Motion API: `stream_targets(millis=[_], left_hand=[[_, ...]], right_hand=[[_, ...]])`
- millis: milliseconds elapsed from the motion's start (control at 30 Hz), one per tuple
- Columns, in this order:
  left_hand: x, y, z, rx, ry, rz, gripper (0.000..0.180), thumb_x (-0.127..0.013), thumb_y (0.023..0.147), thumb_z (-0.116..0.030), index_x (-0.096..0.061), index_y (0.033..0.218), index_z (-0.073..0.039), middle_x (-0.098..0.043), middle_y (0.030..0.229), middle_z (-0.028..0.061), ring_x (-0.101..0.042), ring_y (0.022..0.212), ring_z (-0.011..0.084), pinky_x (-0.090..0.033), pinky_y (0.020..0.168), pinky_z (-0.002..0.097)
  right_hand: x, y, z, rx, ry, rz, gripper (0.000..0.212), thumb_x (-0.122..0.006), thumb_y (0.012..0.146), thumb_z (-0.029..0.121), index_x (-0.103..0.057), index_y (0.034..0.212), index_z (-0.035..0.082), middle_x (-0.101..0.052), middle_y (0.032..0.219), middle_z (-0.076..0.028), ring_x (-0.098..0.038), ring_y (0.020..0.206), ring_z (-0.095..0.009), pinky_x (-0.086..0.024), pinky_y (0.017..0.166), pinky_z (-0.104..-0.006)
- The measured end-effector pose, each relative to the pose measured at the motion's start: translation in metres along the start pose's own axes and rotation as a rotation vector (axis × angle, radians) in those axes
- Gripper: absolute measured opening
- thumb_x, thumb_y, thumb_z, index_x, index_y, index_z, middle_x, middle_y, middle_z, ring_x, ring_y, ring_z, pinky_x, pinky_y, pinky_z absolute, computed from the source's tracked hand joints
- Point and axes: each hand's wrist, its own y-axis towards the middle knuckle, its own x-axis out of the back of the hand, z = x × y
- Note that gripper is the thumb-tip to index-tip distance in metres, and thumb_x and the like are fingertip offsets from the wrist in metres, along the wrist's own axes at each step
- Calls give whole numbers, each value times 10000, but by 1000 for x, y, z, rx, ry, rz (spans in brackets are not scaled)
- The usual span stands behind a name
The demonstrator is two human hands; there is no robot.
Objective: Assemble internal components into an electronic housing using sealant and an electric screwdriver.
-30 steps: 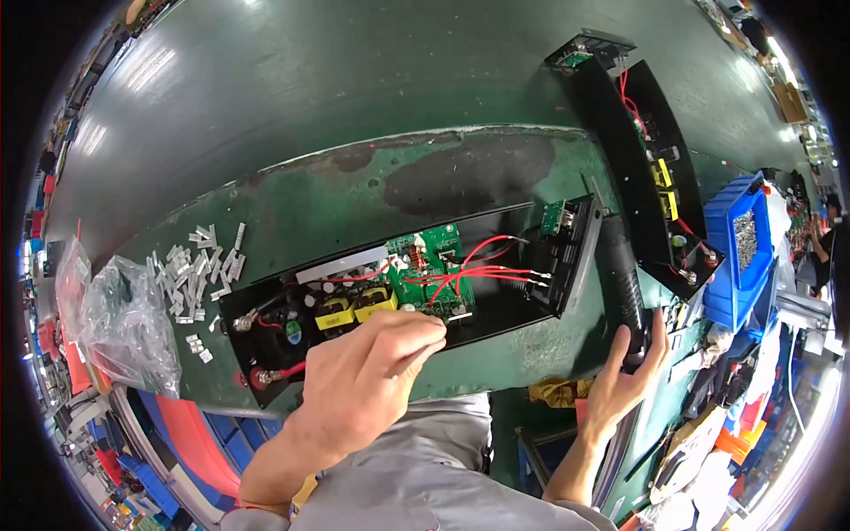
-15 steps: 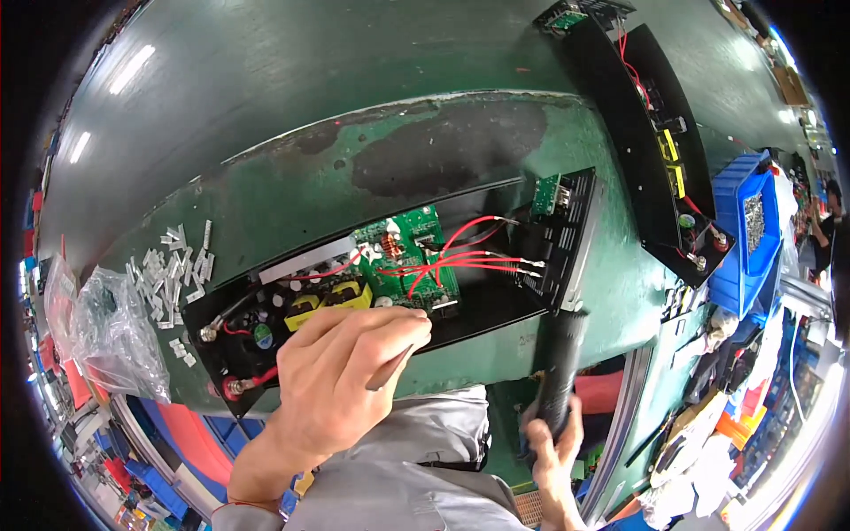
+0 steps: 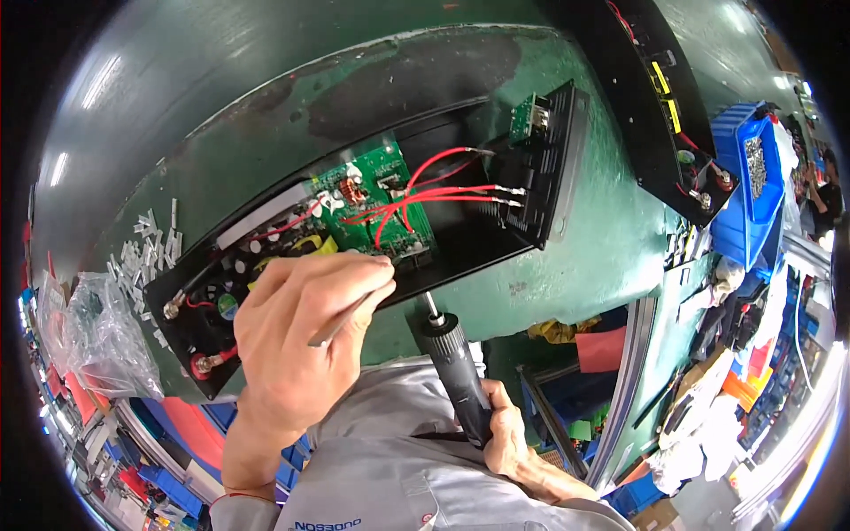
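Head view: pinching grey strip (image 3: 326, 336) with left hand (image 3: 297, 332), clasping screwdriver (image 3: 456, 372) with right hand (image 3: 506, 435) near six o'clock, with board (image 3: 374, 196) already inside open casing (image 3: 465, 232) toward ten, and red leads (image 3: 482, 189) apparently still loose-ended.

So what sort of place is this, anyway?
Probably an electronics assembly or repair workshop. An open black case with a green circuit board lies on the bench, the right hand holds a black screwdriver-like tool, and a blue bin of small parts stands nearby.

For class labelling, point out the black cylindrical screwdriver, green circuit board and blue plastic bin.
Black cylindrical screwdriver (image 3: 458, 380), head view: body.
Green circuit board (image 3: 372, 196), head view: middle.
Blue plastic bin (image 3: 731, 168), head view: wall.
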Motion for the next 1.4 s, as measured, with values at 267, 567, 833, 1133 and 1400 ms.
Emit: stream_targets(millis=[267,567,833,1133,1400], left_hand=[[0,-2,-1,7,-1,9,239,-758,834,45,-678,1044,-37,-753,970,101,-700,828,259,-545,712,336],[4,0,2,-2,3,-1,285,-808,775,-13,-685,1025,-71,-749,941,42,-707,805,208,-528,725,316],[29,5,-14,57,-191,-86,206,-716,835,48,-632,1018,0,-720,984,158,-718,841,330,-599,803,387],[15,10,-19,4,380,341,458,-821,683,-157,-735,1122,-59,-595,967,31,-581,749,193,-487,588,313],[15,15,-15,-60,409,471,470,-763,682,-124,-700,1137,-27,-586,971,24,-587,784,175,-497,583,293]], right_hand=[[-2,7,25,28,-70,16,815,-333,1015,695,-480,1326,-44,-658,918,-64,-569,787,-92,-456,725,-254],[4,15,26,-100,210,108,913,-361,961,780,-555,1273,-56,-667,875,-102,-615,745,-127,-461,673,-263],[16,11,32,-224,212,200,793,-780,807,555,-564,1269,-52,-657,832,-75,-591,714,-119,-433,669,-248],[17,8,31,-117,29,217,501,-665,987,373,-522,1261,-21,-666,942,-72,-595,834,-141,-493,766,-316],[8,14,34,-70,104,200,889,-277,972,778,-508,1206,-48,-664,892,-128,-595,776,-152,-472,722,-300]])
